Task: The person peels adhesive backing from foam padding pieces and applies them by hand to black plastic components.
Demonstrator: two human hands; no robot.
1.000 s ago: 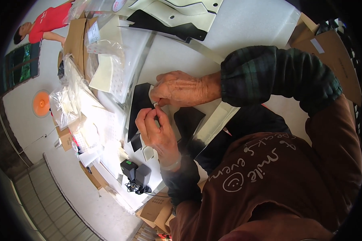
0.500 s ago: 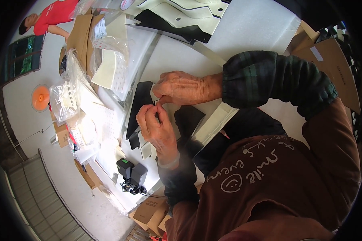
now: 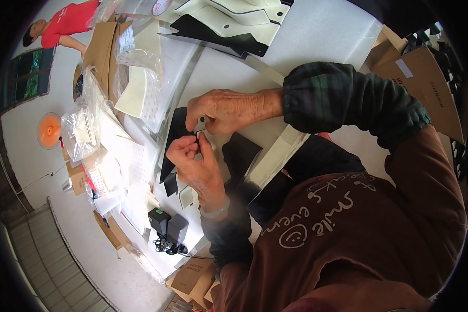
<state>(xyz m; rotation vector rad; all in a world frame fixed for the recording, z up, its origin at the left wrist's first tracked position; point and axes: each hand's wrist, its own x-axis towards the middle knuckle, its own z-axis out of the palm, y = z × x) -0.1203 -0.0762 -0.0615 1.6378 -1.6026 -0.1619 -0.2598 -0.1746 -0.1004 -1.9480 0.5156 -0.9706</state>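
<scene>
In the middle of the surface (image 3: 244, 70), the right hand (image 3: 221, 110) keeps its grip closed, thumb and bent fingers holding a small pale piece (image 3: 202, 121) with a dark round hole. Just on its near side, the left hand (image 3: 196, 174) has its grip drawn almost together, fingers curled and thumb tip at the piece's near edge; whether it pinches the piece or only touches it, I cannot tell. To the left of both hands lies a long black panel (image 3: 172, 136), partly hidden by them. A pale curved part (image 3: 187, 197) sits beside the left hand, and a second black panel (image 3: 242, 151) lies to the right, next to a long pale strip (image 3: 275, 158). Nearer, toward the surface's edge, stand two black power adapters (image 3: 177, 229) with tangled cable (image 3: 164, 244). On the far side are pale shaped panels (image 3: 244, 23) and another black panel (image 3: 218, 34). Farther left, pale sheets (image 3: 138, 96) lie in clear plastic, beyond which are an orange fan (image 3: 49, 131) and a person in red (image 3: 75, 23).
</scene>
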